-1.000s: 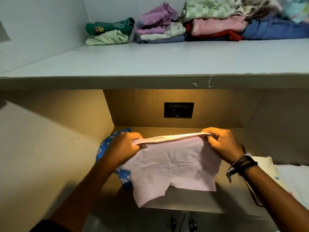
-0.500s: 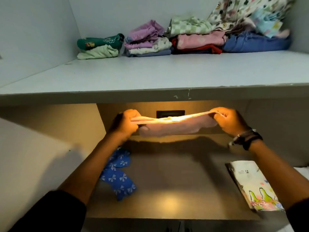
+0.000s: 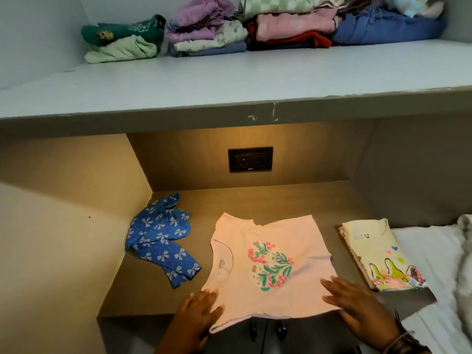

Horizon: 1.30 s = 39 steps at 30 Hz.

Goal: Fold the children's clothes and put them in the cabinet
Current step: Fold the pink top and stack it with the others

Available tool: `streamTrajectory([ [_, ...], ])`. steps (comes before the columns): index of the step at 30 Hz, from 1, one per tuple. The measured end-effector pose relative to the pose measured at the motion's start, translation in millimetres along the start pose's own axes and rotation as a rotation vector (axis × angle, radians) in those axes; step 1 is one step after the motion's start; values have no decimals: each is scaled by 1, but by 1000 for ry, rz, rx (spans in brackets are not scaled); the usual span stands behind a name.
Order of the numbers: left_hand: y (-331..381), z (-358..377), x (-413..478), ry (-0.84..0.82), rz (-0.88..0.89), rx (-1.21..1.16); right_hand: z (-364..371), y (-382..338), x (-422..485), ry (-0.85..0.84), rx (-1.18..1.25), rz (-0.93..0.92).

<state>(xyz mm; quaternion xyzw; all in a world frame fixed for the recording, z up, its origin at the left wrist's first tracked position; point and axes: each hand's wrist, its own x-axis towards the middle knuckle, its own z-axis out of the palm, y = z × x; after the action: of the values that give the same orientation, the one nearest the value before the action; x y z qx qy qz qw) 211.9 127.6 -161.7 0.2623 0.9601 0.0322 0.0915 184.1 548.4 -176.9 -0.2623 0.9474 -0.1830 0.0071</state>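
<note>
A pink children's T-shirt (image 3: 270, 261) with a flower print lies spread flat on the wooden ledge (image 3: 255, 203), its neck to the left. My left hand (image 3: 199, 315) rests flat on its near left corner. My right hand (image 3: 357, 305) lies flat on its near right corner, fingers straight. To the left lies a crumpled blue garment with white bows (image 3: 161, 238). At the right sits a folded cream garment with a cartoon print (image 3: 378, 254).
A grey shelf (image 3: 229, 80) above holds several stacks of folded clothes (image 3: 255, 26) along its back wall. A black socket plate (image 3: 250, 159) sits in the ledge's back panel. White bedding (image 3: 434, 264) lies at the right. Dark knobs (image 3: 268, 330) show below the ledge.
The pink T-shirt was held up stretched between both hands; now it lies flat on the ledge, print up, and both hands have let go and rest flat on its near edge.
</note>
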Motion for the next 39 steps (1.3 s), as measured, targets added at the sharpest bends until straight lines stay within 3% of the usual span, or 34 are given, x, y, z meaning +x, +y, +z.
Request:
streamTrajectory([
  [2,2,-1,-4,-47,-5,-14,1,-1,-6,6,-22,23],
  [5,7,-13,-12,25,53,98,-7,-11,-9,60,22,66],
  [7,5,-14,-12,17,-6,-193,-19,-20,-1,123,67,111],
  [11,0,-30,16,379,-482,-642,-32,-21,44,158,153,419],
  [15,-12,-59,81,186,-1001,-912,-34,-14,98,63,312,871],
  [20,-16,-58,109,108,-1170,-1062,-34,-11,115,37,455,1107],
  [26,-8,-44,111,86,-1170,-954,-34,-14,106,-67,455,1099],
  [29,3,-41,107,173,-1139,-862,-37,-12,107,-26,565,1066],
  [32,7,-33,110,130,-1132,-866,-41,-13,101,49,678,1041],
  [33,7,-30,110,164,-1154,-887,-42,-13,99,61,696,1028],
  [36,-7,-22,112,486,-1133,-709,-47,-15,91,119,757,976],
  [37,-4,-33,109,425,-1129,-823,-48,-15,89,144,786,945],
  [39,7,-53,101,98,-1126,-1095,-51,-18,83,206,841,859],
])
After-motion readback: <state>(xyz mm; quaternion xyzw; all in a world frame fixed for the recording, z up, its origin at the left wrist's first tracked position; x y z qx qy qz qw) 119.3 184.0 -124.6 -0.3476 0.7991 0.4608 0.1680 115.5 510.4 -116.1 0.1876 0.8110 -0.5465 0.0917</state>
